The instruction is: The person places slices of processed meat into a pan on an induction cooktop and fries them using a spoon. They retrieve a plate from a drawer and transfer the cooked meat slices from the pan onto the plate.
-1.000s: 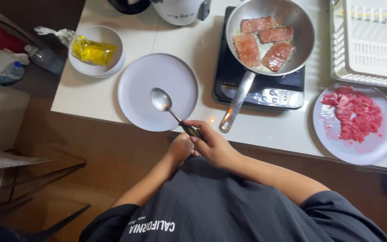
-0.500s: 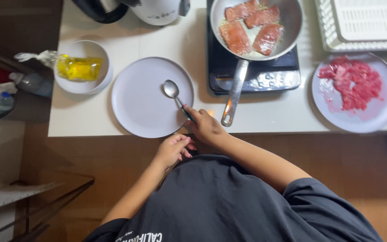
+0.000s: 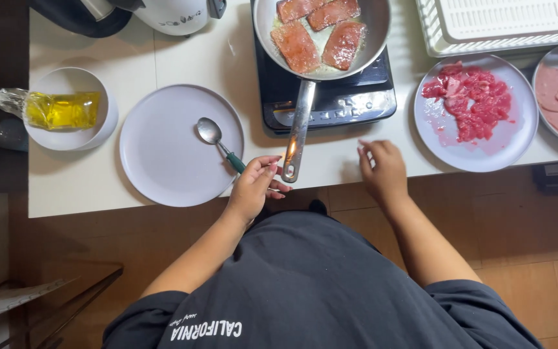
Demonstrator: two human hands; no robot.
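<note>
I see the left hand (image 3: 252,189) with its fingers (image 3: 267,169) pinching the green handle of a metal spoon (image 3: 217,139), whose bowl lies on an empty round pale-grey plate (image 3: 163,161). The right hand (image 3: 383,169) hovers over the edge of the white surface (image 3: 195,58), fingers loosely spread and holding nothing. Between the hands juts the steel handle of a frying pan (image 3: 299,123) with pink meat slices (image 3: 321,29), on a black cooktop (image 3: 350,97). Right of it sits a plate of raw red meat (image 3: 476,113).
</note>
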